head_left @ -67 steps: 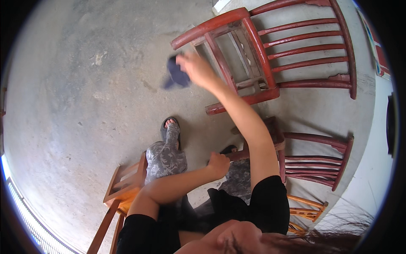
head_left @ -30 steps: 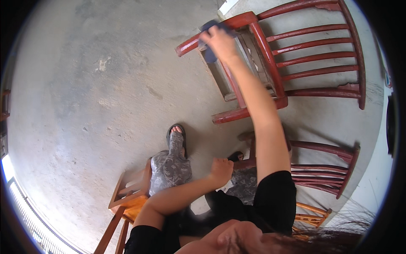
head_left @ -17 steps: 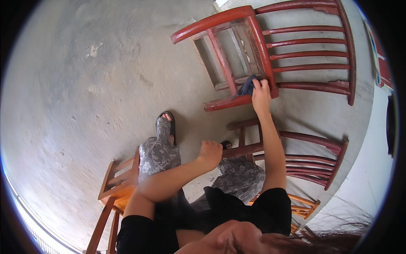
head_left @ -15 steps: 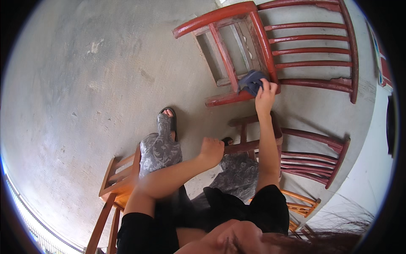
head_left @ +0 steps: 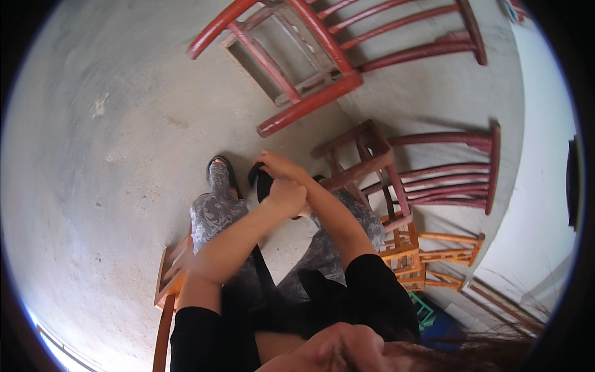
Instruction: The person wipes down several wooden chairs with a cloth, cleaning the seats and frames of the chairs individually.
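My right hand (head_left: 277,164) is curled round a dark cloth (head_left: 263,184), which hangs in front of my knees. My left hand (head_left: 289,197) is closed, lying against my right wrist and beside the cloth; its fingertips and anything inside them are hidden. Beyond my hands a red wooden chair (head_left: 316,102) lies on its back, its seat frame bare and its slatted back (head_left: 396,28) stretching to the right. Neither hand touches it.
A darker red chair (head_left: 390,167) lies close by my right leg. Orange wooden chairs (head_left: 403,254) are further back on the right, near a blue and green object (head_left: 427,316). An orange wooden seat (head_left: 173,273) is at my left. Grey concrete floor (head_left: 124,155) spreads leftward.
My right hand has left the red chair's seat frame and come back toward my body with the cloth, meeting my left hand. The view has shifted, so the chairs sit higher and further left.
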Available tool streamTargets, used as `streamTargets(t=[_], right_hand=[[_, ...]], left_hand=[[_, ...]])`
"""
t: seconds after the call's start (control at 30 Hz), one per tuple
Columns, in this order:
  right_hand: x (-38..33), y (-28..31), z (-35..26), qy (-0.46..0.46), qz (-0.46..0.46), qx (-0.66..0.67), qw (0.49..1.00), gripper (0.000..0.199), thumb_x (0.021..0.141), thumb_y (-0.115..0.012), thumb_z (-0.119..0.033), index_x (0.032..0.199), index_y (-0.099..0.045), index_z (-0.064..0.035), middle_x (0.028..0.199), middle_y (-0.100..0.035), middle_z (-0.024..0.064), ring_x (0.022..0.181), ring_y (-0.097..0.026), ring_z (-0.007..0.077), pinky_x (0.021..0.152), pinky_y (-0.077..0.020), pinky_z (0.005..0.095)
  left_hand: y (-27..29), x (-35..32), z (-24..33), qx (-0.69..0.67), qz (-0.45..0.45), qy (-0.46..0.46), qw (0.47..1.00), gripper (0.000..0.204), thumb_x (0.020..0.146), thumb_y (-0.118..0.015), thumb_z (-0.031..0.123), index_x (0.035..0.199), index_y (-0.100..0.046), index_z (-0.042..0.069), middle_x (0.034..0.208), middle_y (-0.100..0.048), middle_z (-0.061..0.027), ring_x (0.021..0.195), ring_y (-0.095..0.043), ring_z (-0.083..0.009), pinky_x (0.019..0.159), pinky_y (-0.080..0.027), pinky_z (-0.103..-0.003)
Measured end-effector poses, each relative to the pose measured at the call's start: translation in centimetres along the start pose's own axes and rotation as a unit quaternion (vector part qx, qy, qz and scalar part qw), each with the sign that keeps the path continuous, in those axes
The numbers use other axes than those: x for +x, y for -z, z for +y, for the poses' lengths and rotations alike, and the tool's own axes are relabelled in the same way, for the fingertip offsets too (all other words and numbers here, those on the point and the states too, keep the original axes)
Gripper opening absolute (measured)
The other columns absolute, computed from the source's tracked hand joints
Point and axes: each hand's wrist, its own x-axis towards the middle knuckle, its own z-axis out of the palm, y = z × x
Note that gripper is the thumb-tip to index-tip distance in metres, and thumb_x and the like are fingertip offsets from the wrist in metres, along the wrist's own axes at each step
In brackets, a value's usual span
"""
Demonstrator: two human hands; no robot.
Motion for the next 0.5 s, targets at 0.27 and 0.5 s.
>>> streamTargets(t=[0.27,0.5], right_hand=[[-18.3,5.8,-10.5,-0.143,0.215,0.147,0.955,0.021,0.083,-0.050,-0.005,0.104,-0.053,-0.0019,0.095,-0.054,0.0128,0.089,-0.052,0.0258,0.079,-0.0410,0.0314],[-24.9,3.7,-13.1,-0.207,0.514,0.107,0.826,0.016,0.089,-0.044,-0.010,0.102,-0.050,-0.0028,0.082,-0.052,0.0052,0.080,-0.050,0.0140,0.071,-0.0401,0.0254]], left_hand=[[-0.2,0.1,0.4,-0.043,0.179,-0.065,0.981,0.047,0.069,-0.070,0.026,0.107,-0.053,0.006,0.095,-0.059,-0.0172,0.087,-0.059,-0.0302,0.078,-0.046,-0.038],[-3.5,5.8,-1.9,-0.228,-0.092,-0.236,0.940,0.028,0.072,-0.067,0.016,0.096,-0.058,0.005,0.081,-0.062,-0.0080,0.071,-0.056,-0.0149,0.067,-0.045,-0.029]])
